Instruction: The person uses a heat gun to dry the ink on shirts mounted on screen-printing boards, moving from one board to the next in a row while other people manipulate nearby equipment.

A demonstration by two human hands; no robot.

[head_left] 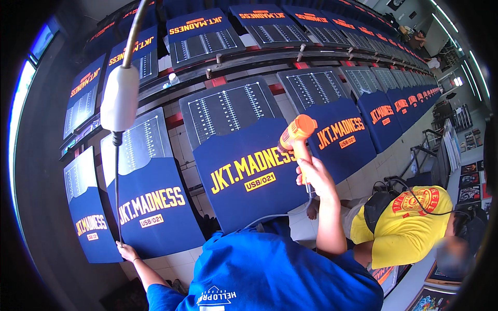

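The right hand (317,179) is gripping an orange dryer (296,133) over a navy shirt (218,153), hiding part of its yellow print (244,170); the left hand (127,252) is holding a black cord (117,181), fingers hard to make out. Boards (214,111) are carrying shirts in rows, farthest ones blurring, tube lights (445,24) glowing.

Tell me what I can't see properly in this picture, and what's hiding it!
All in the head view:
- Part of the handle of the orange blower: covered by the right hand.
- Top of the metal rod: cut off by the upper edge.
- Rest of the grey cord: hidden behind the blue shirt.
- Prints on the farthest boards: too small.
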